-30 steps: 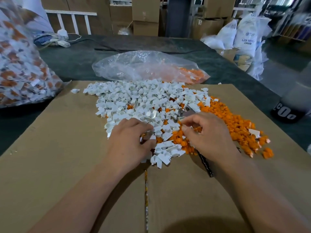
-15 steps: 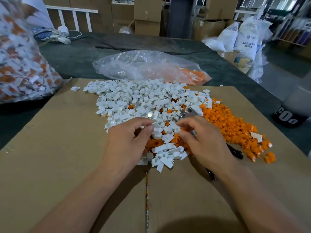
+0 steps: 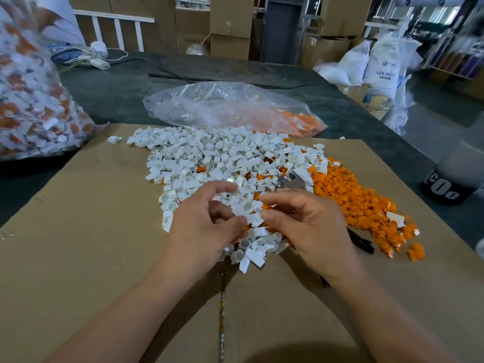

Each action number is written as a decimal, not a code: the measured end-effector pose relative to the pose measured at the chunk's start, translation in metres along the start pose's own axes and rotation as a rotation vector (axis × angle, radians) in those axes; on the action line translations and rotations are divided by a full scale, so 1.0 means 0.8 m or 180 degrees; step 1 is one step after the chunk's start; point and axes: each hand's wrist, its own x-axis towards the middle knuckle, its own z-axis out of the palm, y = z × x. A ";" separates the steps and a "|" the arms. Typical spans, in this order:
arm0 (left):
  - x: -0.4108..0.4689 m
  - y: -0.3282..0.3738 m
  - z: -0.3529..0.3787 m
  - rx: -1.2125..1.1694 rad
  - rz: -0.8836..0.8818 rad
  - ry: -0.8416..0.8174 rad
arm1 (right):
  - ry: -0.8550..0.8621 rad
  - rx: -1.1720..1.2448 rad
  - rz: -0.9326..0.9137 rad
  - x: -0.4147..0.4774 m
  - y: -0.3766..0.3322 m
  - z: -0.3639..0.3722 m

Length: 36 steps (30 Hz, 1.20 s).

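brown corrugated cardboard sheet (image 3: 78, 258) covers the near part of the dark green bench (image 3: 110, 90), and places here are given from the heap of small white plastic caps (image 3: 209, 153) lying on it. at the heap's near edge the left hand (image 3: 204, 231) has its grip pinched on a single white cap (image 3: 242, 218), thumb against curled fingers. just beside it the right hand (image 3: 311, 231) has its grip drawn together on what looks like a small orange plug (image 3: 267, 206), partly hidden. right of the heap and touching it spreads a scatter of orange plastic plugs (image 3: 353, 203), with a black pen-like tool (image 3: 362, 242) at its near side. judging by both piles, joining white to orange has a long way to go. the big clear bag of mixed white and orange pieces (image 3: 28, 100) left of the heap may hold finished ones. behind the heap lies a crumpled clear plastic bag (image 3: 222, 106) with some orange plugs inside. farther back stand brown cardboard boxes (image 3: 230, 17) and white sacks (image 3: 385, 64).
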 end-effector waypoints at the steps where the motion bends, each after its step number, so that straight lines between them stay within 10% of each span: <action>1: 0.000 0.000 0.001 -0.0020 -0.0052 0.0013 | -0.0032 -0.0092 -0.0060 0.000 -0.002 0.000; 29: -0.016 0.007 0.010 0.0798 0.0448 0.0220 | 0.0097 -0.1051 -0.0609 -0.011 -0.006 0.017; 36: -0.014 0.013 0.006 -0.0546 -0.0272 0.0248 | -0.0024 -0.0496 -0.0610 -0.007 -0.005 0.014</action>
